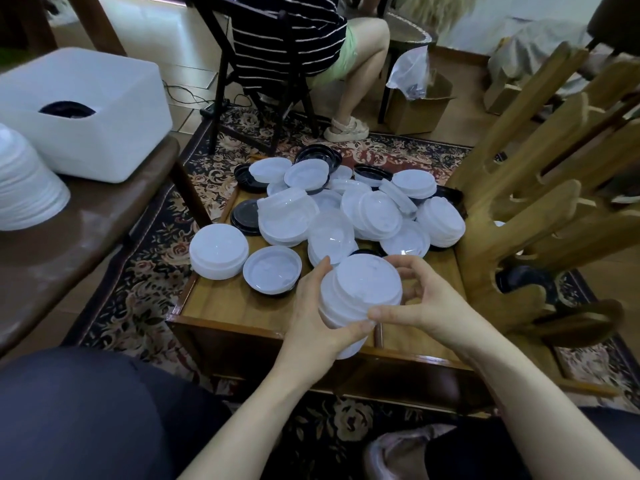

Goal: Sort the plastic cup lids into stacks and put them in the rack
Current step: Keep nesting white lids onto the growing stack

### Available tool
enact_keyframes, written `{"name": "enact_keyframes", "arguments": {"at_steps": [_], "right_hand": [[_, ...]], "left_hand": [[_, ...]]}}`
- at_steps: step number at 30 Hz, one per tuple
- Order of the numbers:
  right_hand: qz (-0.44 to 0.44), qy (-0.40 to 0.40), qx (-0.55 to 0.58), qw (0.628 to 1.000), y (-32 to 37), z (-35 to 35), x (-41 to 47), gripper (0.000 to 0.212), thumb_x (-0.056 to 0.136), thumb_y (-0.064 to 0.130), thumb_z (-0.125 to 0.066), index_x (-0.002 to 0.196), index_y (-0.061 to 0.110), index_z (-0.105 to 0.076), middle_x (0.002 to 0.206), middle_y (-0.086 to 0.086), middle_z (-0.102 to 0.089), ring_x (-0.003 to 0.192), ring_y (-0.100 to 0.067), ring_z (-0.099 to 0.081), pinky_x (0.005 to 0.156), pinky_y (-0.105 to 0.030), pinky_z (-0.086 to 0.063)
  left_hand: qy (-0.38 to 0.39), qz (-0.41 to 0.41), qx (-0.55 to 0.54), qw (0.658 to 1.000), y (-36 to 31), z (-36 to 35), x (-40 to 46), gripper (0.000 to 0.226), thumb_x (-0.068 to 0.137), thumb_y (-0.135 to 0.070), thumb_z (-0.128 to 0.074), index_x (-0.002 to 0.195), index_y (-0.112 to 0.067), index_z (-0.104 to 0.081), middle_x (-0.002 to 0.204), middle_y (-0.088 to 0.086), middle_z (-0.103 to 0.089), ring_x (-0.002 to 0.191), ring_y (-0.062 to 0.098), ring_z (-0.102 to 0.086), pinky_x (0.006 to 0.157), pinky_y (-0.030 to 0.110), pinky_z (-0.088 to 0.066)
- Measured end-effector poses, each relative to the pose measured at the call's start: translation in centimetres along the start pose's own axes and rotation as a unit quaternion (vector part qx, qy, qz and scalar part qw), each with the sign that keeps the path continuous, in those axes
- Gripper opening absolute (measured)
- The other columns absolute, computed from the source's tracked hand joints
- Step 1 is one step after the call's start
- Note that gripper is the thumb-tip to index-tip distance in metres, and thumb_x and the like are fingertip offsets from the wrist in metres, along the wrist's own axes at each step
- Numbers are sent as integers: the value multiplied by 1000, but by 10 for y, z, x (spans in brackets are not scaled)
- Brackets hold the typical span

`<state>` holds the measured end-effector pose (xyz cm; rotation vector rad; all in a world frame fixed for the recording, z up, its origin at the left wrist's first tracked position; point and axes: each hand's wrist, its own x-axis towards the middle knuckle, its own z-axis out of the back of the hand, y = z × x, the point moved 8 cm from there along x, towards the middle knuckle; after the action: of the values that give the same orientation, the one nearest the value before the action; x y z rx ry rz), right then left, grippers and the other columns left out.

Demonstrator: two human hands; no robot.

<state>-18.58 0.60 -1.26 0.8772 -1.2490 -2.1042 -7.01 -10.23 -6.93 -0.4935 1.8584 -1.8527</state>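
Low wooden table on a patterned rug, heaped with loose white lids and black lids; short white stack at left edge; wooden rack at right edge.

Wooden rack cut off rightward

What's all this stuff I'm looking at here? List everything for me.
held lid stack: one, white, between both hands
loose lids: many, white and black, piled on the tray
tray: one, wooden, low, in front
rack: one, wooden, right of tray, black lids in a lower slot
white box: one, on bench at left
stacked white items: one pile, far left
cardboard box: one, brown, behind
seated person: one, striped top, on chair
left hand: grips the stack
right hand: grips the stack
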Motion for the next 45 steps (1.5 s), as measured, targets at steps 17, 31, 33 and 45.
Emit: {"name": "enact_keyframes", "arguments": {"at_steps": [17,31,33,45], "right_hand": [[0,13,-50,999,-8,-30,4,70,72,26,-85,127,23,-43,123,11,-50,102,13,-50,72,-3,-44],[-5,9,-82,997,-14,-39,5,89,57,52,-83,127,40,-31,130,15,-41,123,-6,-45,95,-32,-52],[-29,35,-38,998,-17,-41,4,87,62,45,-86,129,36,-32,129,12,-46,117,-4,-52,88,-25,-55],[-81,59,69,993,-19,-36,7,33,97,23,-58,127,36,-52,119,2,-65,112,-16,-64,100,-47,-51]], "left_hand": [[6,25,-15,1000,13,0,5,121,49,-47,-92,151,-46,-28,148,-19,-42,136,3,-43,113,43,-42],[34,21,21,999,17,-1,7,121,49,-42,-95,149,-49,-27,149,-19,-37,138,6,-40,111,43,-43],[35,23,13,999,14,-1,4,114,52,-43,-91,147,-50,-27,146,-24,-34,136,-1,-38,111,36,-43],[13,30,-35,999,14,8,7,112,50,-49,-83,149,-36,-31,150,-3,-41,136,16,-44,112,47,-42]]}}
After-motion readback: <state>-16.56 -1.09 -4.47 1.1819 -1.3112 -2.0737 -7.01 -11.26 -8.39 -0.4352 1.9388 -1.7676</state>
